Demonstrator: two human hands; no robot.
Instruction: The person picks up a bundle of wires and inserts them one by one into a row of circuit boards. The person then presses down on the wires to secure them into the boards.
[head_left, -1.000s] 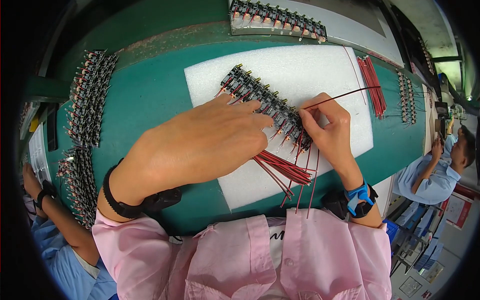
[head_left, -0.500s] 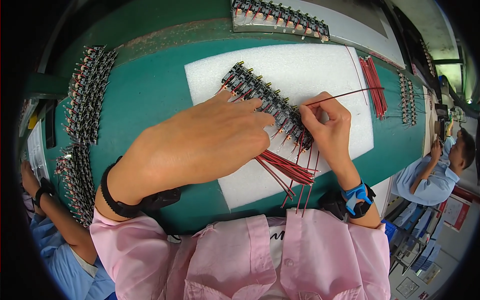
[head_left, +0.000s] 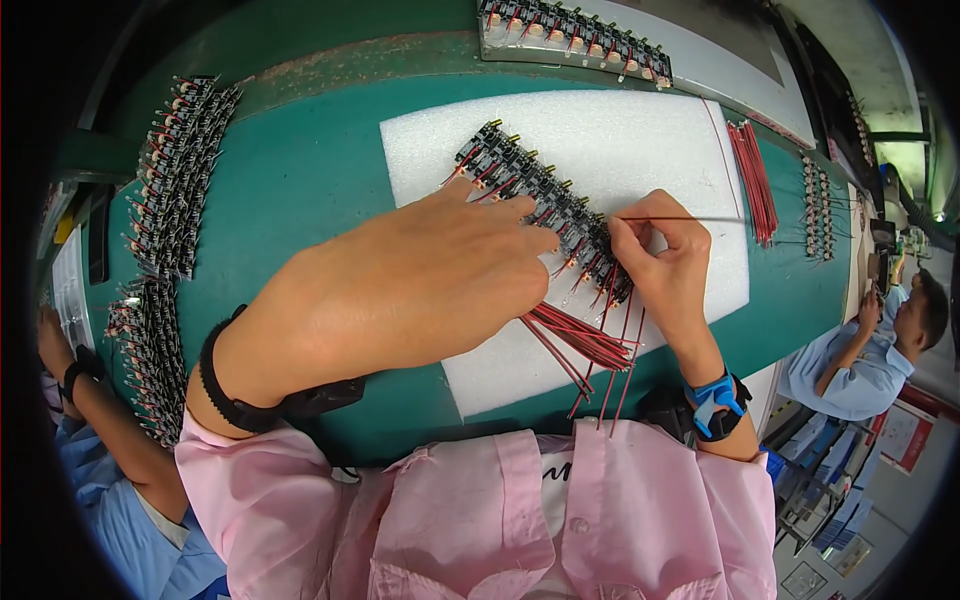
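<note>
Since the earlier frame, the single dark red wire has swung down: its far end pointed between two and three o'clock, and now it points to three o'clock. The right hand pinches this wire between thumb and forefinger, at the five-o'clock end of the strip of circuit boards. Whether the wire tip touches the strip, I cannot tell. The strip lies on the white foam sheet, its length running from eleven to five o'clock. The left hand is laid over the strip's seven-o'clock edge with fingers a little spread; a bundle of red wires comes out from below it toward four o'clock, but I cannot tell whether the hand grips it. On the green table, a pile of red wires lies at two o'clock, and stacked boards at ten o'clock.
</note>
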